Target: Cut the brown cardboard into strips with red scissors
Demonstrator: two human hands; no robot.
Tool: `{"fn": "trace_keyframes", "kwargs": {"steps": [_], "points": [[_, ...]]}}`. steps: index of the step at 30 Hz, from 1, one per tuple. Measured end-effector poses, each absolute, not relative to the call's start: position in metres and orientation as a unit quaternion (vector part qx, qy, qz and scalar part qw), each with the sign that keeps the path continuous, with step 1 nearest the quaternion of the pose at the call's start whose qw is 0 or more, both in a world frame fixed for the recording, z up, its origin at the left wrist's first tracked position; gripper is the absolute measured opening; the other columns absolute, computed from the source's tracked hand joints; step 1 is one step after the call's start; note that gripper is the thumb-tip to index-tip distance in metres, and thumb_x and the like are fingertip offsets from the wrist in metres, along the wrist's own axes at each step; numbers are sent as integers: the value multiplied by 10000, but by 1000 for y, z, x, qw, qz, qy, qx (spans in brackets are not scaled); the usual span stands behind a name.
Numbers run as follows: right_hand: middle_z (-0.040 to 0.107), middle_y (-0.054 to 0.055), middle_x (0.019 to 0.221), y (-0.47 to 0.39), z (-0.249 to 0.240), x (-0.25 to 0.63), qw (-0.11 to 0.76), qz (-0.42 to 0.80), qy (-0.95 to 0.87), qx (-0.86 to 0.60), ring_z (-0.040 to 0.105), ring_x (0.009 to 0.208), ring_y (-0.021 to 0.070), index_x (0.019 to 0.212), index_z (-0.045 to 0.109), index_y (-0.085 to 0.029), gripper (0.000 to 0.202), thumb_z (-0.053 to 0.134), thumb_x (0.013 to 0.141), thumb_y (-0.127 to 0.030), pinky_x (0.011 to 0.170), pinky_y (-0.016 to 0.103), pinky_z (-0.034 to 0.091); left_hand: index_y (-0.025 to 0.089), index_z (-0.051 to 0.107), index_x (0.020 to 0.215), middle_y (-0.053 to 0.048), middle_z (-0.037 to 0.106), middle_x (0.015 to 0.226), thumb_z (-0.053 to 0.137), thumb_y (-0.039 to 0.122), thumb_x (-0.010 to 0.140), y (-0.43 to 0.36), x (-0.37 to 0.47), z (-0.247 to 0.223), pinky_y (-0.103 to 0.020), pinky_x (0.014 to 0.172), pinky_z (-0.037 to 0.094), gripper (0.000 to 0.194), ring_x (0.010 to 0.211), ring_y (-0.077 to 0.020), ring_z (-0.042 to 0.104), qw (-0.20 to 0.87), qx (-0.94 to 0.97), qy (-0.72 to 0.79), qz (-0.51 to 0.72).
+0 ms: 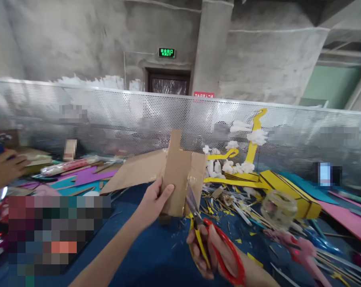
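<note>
At six o'clock, nearest the camera, the right hand (210, 249) is gripping red-and-yellow scissors (212, 239), blades biting the lower edge of the cardboard piece (180, 175). The left hand (153, 201) is pinching that card upright above the blue tabletop (156, 255); holding close beside the cut is probably steadying it. At two o'clock, farther off, a yellow paper model (276, 181) is standing.

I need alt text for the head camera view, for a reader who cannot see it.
The left hand holds up a brown cardboard piece while the right hand cuts its lower edge with red and yellow scissors, above a blue table littered with paper scraps.
</note>
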State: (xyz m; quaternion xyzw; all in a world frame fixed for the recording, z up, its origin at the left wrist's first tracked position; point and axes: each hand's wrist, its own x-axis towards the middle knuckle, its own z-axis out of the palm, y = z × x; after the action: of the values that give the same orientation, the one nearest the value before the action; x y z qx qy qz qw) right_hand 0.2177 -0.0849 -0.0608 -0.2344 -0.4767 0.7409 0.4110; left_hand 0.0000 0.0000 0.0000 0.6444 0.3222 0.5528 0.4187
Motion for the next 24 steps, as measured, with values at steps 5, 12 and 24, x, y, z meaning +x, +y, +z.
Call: {"fn": "trace_keyframes", "kwargs": {"steps": [5, 12, 24], "points": [[624, 21, 837, -82, -67, 210, 474, 726, -423, -261, 585, 638, 119, 1096, 739, -161, 564, 721, 852, -669, 559, 236, 462, 174, 701, 1131, -72, 785, 966, 704, 551, 876, -7, 14, -8, -315, 712, 578, 456, 846, -253, 711, 480, 615, 336, 528], [734, 57, 906, -90, -65, 210, 479, 719, -435, -253, 696, 810, 179, 1146, 732, -168, 412, 725, 929, -518, 775, 309, 520, 186, 707, 1033, -34, 748, 812, 686, 550, 887, -12, 10, 2, -289, 610, 566, 392, 720, -216, 687, 485, 647, 331, 487], [747, 50, 886, -85, -64, 208, 488, 707, -436, -266, 698, 734, 139, 1069, 751, -168, 389, 777, 887, -511, 730, 262, 526, 173, 640, 1243, -59, 746, 917, 607, 532, 952, -13, 10, -1, -262, 537, 547, 463, 723, -213, 669, 460, 681, 344, 455]]}}
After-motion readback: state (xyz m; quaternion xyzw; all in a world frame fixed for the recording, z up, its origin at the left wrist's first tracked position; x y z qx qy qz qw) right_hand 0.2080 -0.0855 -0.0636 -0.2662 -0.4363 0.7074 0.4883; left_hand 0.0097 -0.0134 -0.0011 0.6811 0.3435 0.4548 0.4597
